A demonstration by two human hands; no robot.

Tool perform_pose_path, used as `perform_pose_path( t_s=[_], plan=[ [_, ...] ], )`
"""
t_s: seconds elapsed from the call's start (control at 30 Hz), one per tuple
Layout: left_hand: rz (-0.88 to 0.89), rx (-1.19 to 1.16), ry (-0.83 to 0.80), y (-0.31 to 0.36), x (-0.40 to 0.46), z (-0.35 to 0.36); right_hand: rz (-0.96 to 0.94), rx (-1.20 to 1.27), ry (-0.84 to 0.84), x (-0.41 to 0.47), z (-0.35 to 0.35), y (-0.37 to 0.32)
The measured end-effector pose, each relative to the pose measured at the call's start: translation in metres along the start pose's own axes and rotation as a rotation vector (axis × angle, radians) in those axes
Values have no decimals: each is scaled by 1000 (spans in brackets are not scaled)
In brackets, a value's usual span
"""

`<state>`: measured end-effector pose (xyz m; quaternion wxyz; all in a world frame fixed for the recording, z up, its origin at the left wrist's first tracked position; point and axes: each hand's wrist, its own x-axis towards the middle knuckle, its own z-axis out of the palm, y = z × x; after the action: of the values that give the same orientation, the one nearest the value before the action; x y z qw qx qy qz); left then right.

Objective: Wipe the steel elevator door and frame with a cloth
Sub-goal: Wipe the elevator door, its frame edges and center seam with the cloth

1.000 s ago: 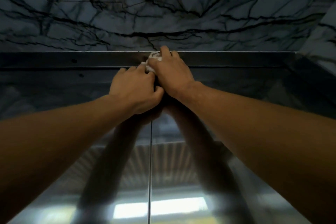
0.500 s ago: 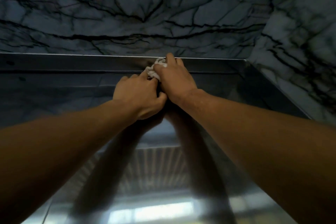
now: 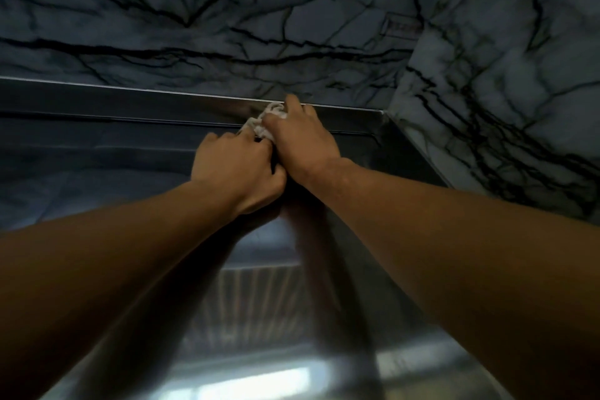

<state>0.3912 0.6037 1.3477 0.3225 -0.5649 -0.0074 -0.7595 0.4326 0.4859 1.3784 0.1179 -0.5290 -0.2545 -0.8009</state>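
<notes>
Both arms reached up, the right hand and left hand side by side, fingers curled gripping the white cloth against the steel frame near its upper right corner.

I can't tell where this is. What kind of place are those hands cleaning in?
Probably an elevator landing in a building. Both hands, left hand and right hand, press a white cloth on a steel frame above a shiny steel door, with a veined marble wall around it.
</notes>
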Motion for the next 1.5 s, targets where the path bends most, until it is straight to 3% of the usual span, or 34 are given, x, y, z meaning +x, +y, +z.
perform_pose_path(
  t_s=[0.47,0.67,0.93,1.5],
  plan=[
    [-36,-71,26,37,17,10,-20,-108,-12,-11,-8,37],
    [-44,-183,-38,57,26,8,31,-194,-30,-18,-11,58],
    [-79,-255,-92,105,43,15,37,-314,-150,-30,-31,95],
    [-117,-316,-44,120,38,16,144,-685,-327,-28,-39,96]
  ],
)
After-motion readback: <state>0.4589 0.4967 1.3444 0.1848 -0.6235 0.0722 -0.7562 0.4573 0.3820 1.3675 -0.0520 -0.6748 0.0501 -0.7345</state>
